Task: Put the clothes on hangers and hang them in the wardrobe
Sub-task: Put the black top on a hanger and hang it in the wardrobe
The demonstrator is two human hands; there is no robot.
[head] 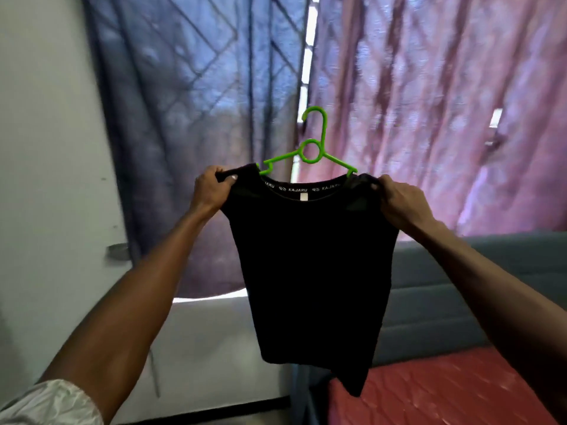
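The black T-shirt (310,265) hangs on a green hanger (311,148), each shoulder pinched by left hand (211,191) and right hand (399,204) fingers, before drawn curtains (414,102); a bed (445,394) lies below right.

Backlit curtains (399,87), dim foreground, motion blur

Red mattress (445,391) beside grey headboard (460,286).

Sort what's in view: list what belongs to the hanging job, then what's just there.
Job: black top, green hanger inside its neck, left hand and right hand gripping the shoulders.
Just there: curtains, bed, white wall.
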